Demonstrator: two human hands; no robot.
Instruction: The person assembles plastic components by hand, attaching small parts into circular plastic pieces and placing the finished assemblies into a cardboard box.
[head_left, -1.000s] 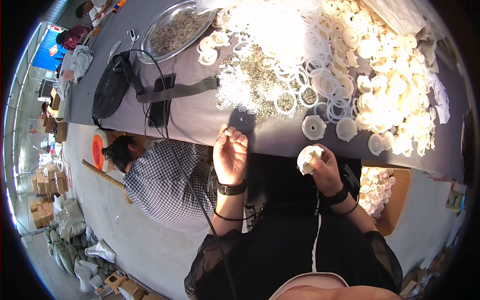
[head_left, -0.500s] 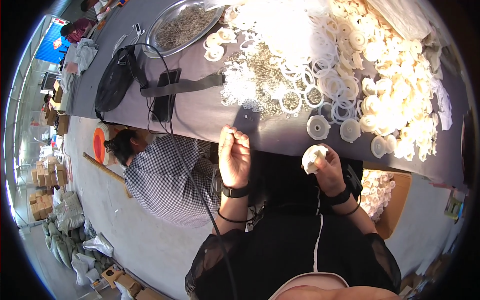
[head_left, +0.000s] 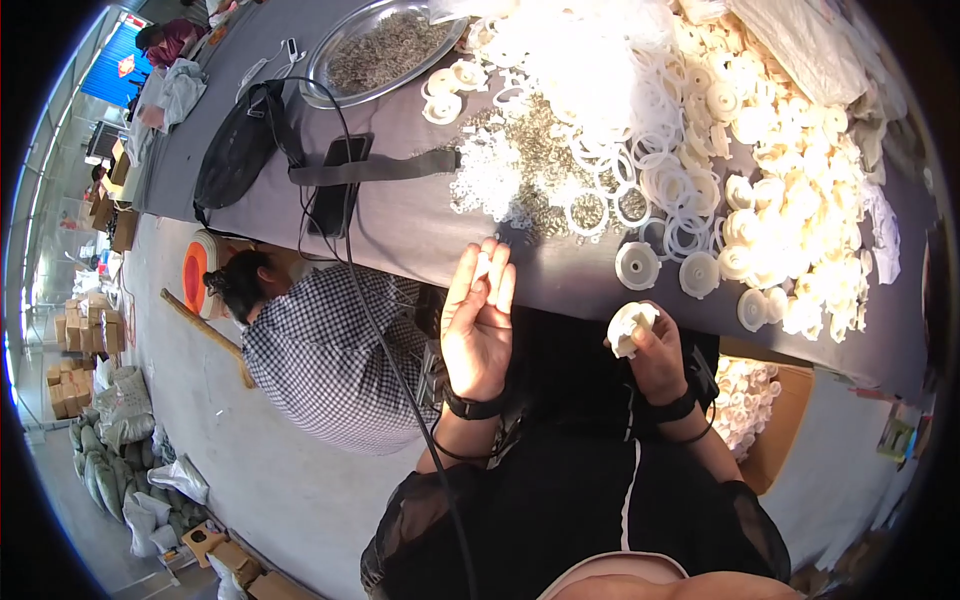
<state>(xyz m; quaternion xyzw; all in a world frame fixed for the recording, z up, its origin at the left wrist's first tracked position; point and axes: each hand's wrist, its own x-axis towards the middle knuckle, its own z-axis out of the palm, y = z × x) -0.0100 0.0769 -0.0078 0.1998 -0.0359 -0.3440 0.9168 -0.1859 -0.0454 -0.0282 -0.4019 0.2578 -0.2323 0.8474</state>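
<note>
My left hand [head_left: 476, 345] is turned palm up at the table's near edge. A small white piece [head_left: 484, 267] sits between its raised fingers; its exact kind is too small to make out. To its right, my right hand [head_left: 660, 365] grips a white round plastic part [head_left: 632, 328] between thumb and fingers, just off the table edge. Beyond the hands lie small clear pieces [head_left: 487, 180], metal springs [head_left: 548, 150] and white rings [head_left: 587, 212]. Two round white plastic caps [head_left: 637, 265] [head_left: 699, 274] rest near the edge, close to my right hand.
A large heap of white parts [head_left: 790, 200] covers the table's right. At the left are a metal tray [head_left: 390, 50] of small parts, a black pouch [head_left: 240, 155], a phone [head_left: 340, 190] and a cable. A person in a checked shirt [head_left: 335, 360] sits left; a box of parts [head_left: 785, 430] stands below.
My left hand has turned more palm up and its fingers have spread, so the small white piece shows. My right hand keeps its part, slightly lower. The whole view has shifted a little.
</note>
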